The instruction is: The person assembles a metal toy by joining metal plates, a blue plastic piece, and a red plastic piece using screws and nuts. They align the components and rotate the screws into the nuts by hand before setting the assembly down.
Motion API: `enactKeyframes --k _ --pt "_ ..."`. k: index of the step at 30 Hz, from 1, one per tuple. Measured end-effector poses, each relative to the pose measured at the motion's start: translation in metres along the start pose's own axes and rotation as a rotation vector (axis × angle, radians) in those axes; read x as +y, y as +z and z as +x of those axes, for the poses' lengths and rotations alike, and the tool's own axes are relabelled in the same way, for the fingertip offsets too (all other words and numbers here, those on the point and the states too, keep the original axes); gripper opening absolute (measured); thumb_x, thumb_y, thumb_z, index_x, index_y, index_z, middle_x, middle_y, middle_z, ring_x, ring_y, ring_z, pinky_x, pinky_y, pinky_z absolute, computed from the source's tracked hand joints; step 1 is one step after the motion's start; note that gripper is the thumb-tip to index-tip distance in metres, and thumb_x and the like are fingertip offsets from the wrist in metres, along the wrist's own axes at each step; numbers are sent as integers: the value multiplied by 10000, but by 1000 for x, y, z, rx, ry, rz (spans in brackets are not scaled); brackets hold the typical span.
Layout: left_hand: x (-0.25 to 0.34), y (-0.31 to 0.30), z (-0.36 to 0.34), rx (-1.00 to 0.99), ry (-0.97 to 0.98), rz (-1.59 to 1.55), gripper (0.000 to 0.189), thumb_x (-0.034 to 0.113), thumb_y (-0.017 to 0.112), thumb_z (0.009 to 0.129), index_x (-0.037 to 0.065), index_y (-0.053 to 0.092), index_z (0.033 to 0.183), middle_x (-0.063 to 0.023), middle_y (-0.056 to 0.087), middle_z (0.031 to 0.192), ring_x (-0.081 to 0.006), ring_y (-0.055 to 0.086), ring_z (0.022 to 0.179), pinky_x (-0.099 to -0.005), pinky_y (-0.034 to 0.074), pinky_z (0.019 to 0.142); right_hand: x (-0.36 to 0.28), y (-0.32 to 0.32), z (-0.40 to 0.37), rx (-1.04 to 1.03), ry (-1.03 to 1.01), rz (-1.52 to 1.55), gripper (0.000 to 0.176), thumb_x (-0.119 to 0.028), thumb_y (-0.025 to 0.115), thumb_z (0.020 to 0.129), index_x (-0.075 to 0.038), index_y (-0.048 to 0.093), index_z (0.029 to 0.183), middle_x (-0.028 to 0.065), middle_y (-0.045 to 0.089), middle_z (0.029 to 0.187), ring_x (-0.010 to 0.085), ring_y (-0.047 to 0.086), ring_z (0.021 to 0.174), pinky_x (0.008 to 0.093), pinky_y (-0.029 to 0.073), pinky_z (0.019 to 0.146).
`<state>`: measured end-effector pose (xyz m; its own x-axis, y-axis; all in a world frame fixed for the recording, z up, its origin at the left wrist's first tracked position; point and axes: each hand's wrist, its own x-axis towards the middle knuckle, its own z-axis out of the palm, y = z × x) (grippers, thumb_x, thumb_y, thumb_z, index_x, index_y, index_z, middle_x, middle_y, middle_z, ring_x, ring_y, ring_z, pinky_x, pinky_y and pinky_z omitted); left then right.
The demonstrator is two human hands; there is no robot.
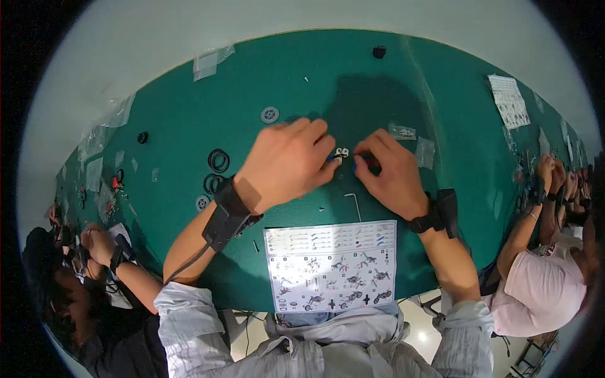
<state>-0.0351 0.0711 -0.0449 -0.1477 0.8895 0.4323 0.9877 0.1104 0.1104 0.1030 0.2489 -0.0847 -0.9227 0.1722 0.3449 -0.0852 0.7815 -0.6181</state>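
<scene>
My left hand [293, 157] is closed, its thumb and index finger pinching a small white part [342, 152] with dark and blue bits beside the fingertips. Just right of it, my right hand [392, 175] has its fingers curled in. A dark red and blue piece [372, 165] shows partly between those fingers; its kind is hidden. Below the right hand lies an L-shaped hex key [355, 205]. A printed instruction sheet [331, 268] with small assembly drawings lies at the table edge nearest my body.
Black rubber rings [218, 160] and a grey toothed wheel [270, 114] lie on the green table [328, 57]. Small plastic bags [425, 153] sit right of my hand. A screw [256, 246] lies left of the sheet. Co-workers sit left and right, a pale pink sleeve [535, 283] among them.
</scene>
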Motion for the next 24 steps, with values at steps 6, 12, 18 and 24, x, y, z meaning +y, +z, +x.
enactKeyframes --k 6,12,18,24 --pt "1 34 -14 -29 -110 -154 165 145 734 797 52 640 895 -77 549 819 -237 618 697 -355 508 592 7 1 1 33 -79 -95 158 -34 701 793 -48 645 940 91 603 902 270 651 752 357 528 625" --pt "28 11 -15 -86 -628 -1018 65 42 610 944 14 620 1002 -27 656 851 -86 585 646 -239 472 584 -14 -8 -9 234 -40 196 358 34 748 713 -43 675 1054 127 679 969 257 684 790 346 548 635" --pt "34 15 -20 -172 -663 -1651 110 75 586 987 -12 581 1054 -30 662 885 -64 562 718 -242 448 613 -15 -13 -14 242 -332 135 400 44 775 699 -45 684 1079 125 687 988 279 699 832 335 566 675" --pt "29 21 -28 -324 -551 -1615 103 66 528 1006 4 575 1073 -29 653 908 -69 555 784 -237 443 689 -12 -22 -11 170 -378 115 360 -3 824 688 -47 706 1025 113 679 963 266 687 811 334 557 654"
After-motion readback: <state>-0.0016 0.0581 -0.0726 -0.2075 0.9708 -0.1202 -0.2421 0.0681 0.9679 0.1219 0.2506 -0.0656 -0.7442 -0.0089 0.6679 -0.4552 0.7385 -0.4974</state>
